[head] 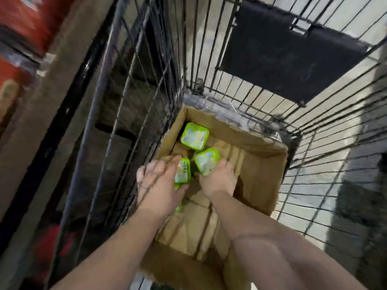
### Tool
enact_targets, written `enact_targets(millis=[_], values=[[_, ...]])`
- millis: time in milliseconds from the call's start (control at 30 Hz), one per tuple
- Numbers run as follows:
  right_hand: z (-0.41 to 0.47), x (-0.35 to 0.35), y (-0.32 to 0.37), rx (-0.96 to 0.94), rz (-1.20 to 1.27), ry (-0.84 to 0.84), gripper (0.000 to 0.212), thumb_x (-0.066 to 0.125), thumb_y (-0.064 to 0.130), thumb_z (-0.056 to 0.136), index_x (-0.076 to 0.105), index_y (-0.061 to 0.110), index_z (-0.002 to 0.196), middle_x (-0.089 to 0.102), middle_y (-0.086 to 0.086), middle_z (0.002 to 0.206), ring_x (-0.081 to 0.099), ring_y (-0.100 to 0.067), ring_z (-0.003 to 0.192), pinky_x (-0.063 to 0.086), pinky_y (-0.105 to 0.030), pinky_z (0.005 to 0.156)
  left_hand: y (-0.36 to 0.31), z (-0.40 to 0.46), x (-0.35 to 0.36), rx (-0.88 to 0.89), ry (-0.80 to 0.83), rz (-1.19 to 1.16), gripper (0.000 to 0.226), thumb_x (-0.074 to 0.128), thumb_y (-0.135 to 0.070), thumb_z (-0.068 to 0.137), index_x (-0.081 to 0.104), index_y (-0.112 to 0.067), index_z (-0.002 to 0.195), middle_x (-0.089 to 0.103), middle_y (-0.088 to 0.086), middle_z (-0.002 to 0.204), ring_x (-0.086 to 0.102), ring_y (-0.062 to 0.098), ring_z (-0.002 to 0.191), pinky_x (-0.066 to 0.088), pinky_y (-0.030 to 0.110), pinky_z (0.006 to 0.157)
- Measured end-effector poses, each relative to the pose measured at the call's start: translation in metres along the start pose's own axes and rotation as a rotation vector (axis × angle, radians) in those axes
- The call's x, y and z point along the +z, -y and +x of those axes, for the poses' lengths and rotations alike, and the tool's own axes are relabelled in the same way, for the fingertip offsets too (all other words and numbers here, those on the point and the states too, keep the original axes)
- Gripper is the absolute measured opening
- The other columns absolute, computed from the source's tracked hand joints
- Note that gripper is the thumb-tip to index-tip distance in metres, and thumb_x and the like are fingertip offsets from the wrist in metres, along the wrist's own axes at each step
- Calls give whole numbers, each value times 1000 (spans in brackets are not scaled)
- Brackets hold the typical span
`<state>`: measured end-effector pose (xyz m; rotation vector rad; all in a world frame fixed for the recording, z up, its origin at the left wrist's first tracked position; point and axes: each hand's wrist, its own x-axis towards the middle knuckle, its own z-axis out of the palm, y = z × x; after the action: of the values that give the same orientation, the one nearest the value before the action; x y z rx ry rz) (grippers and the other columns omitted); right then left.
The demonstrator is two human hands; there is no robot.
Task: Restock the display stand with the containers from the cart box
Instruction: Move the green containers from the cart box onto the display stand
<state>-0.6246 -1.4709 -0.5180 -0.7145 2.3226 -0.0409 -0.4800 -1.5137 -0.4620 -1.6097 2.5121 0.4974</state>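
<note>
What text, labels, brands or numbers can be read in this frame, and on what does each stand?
None can be read.
Green container in the left hand: side label print, too blurred.
Green container in the right hand: lid print, blurred.
Third green container in the cardboard box: lid graphics, illegible.
Red packaging: smeared.

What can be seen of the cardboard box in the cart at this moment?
The cardboard box is plain brown corrugated card, open at the top, its flaps folded out, the far rim torn and ragged. It sits on the floor of the wire cart, close to the cart's left side. Inside lie green containers: one alone at the far corner, one under the right hand, one by the left hand. Much of its floor is bare.
</note>
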Motion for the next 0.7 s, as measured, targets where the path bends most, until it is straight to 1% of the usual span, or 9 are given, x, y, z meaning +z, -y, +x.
enact_targets(millis=[100,167,267,333,367,433,533,600,700], values=[[2,-3,-10,-78,73,29,69,74,39,71,42,11,125,48,-8,125,45,-26,124,37,-32,99,1,-5,4,36,-50,6,79,80,-48,56,54,-30,128,59,-5,126,53,24,117,23,41,99],[-5,-17,-18,-160,109,38,72,76,38,69,42,14,128,48,-5,123,43,-22,123,37,-29,97,1,-6,-3,32,-22,-20,80,80,-49,56,53,-31,130,56,-6,130,50,21,121,21,39,101],[-24,-48,-17,-375,38,137,77,74,36,72,36,23,138,44,0,129,43,-19,125,38,-29,99,0,-8,-17,20,108,-73,91,75,-52,56,43,-34,139,47,-6,139,40,20,131,19,37,107],[-41,-65,-9,-555,-23,184,81,73,39,76,31,25,144,41,1,137,43,-20,128,40,-33,102,0,-14,-26,65,166,-75,97,68,-56,54,36,-33,142,47,-6,140,40,21,131,21,42,108],[-49,-73,-4,-630,-43,199,84,73,41,76,30,25,146,40,2,139,43,-18,128,38,-32,104,0,-18,-30,76,177,-75,99,67,-57,53,35,-32,143,50,-6,136,42,21,130,20,42,110],[-62,-82,5,-728,-68,247,86,75,36,77,28,23,147,38,1,142,42,-18,129,33,-27,106,4,-29,-36,44,162,-104,103,67,-60,51,30,-31,143,56,-8,127,46,18,127,14,40,112],[-77,-88,15,-827,-82,333,84,73,24,78,26,18,148,35,-4,143,43,-23,130,36,-31,107,9,-44,-43,-5,80,-153,113,70,-63,49,26,-26,146,61,-3,120,52,21,120,13,41,112],[-83,-84,18,-871,-101,362,85,72,23,78,26,17,148,34,-4,142,44,-25,130,38,-33,106,14,-52,-46,-15,35,-203,104,68,-65,49,31,-30,140,64,-3,117,57,20,116,14,40,112],[-86,-74,19,-910,-102,384,85,73,25,76,28,16,147,36,-6,138,50,-31,122,43,-43,101,20,-59,-53,-18,-4,-256,92,66,-66,52,32,-37,132,67,-5,111,59,18,113,9,32,112]])
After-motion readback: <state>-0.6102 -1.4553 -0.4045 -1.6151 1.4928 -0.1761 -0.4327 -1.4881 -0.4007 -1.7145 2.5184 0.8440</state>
